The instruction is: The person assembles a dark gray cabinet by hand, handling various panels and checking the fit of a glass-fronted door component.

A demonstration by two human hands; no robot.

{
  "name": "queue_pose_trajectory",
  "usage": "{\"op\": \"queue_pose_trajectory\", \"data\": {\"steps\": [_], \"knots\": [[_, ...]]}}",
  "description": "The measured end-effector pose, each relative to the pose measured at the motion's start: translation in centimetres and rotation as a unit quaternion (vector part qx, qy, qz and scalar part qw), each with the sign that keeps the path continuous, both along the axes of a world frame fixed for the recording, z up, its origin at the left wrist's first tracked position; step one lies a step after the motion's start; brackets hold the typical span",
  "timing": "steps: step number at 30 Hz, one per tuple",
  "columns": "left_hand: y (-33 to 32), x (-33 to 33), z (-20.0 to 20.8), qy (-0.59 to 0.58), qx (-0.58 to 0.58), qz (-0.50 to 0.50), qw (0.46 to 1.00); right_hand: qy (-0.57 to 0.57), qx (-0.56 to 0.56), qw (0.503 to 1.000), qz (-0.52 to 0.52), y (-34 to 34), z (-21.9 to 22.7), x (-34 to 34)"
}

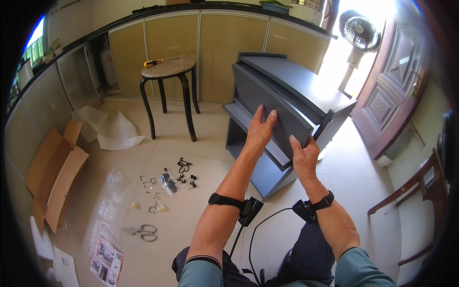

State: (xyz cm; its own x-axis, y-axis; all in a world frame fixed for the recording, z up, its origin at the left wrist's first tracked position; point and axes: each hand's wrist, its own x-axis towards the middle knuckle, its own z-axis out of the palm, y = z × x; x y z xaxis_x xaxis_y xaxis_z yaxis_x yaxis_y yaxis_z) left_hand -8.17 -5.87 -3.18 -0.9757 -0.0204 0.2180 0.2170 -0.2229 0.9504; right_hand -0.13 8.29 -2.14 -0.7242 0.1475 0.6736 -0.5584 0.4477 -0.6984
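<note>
The grey panel slants below the cabinet's top front edge, long axis running far-left to near-right, its near end held in the fingers of the right hand, the left hand against its face, grip unclear.

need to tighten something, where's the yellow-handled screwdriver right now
In the head view, upper left of centre, the screwdriver lies on the woven-topped stool, left of the grey cabinet.

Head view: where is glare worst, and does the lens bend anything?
Head view: glare is worst at the doorway, blown white around the standing fan; sheen across the top of the grey cabinet; the countertop curves along the upper rim; the hands look clear.
</note>
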Motion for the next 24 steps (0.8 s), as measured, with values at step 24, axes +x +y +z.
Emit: {"op": "queue_pose_trajectory", "data": {"steps": [24], "knots": [[-0.1, -1.0, -0.4, -0.211, 0.098, 0.056, 0.971, -0.047, -0.100, 0.993, 0.038, 0.1, 2.2, 1.1]]}}
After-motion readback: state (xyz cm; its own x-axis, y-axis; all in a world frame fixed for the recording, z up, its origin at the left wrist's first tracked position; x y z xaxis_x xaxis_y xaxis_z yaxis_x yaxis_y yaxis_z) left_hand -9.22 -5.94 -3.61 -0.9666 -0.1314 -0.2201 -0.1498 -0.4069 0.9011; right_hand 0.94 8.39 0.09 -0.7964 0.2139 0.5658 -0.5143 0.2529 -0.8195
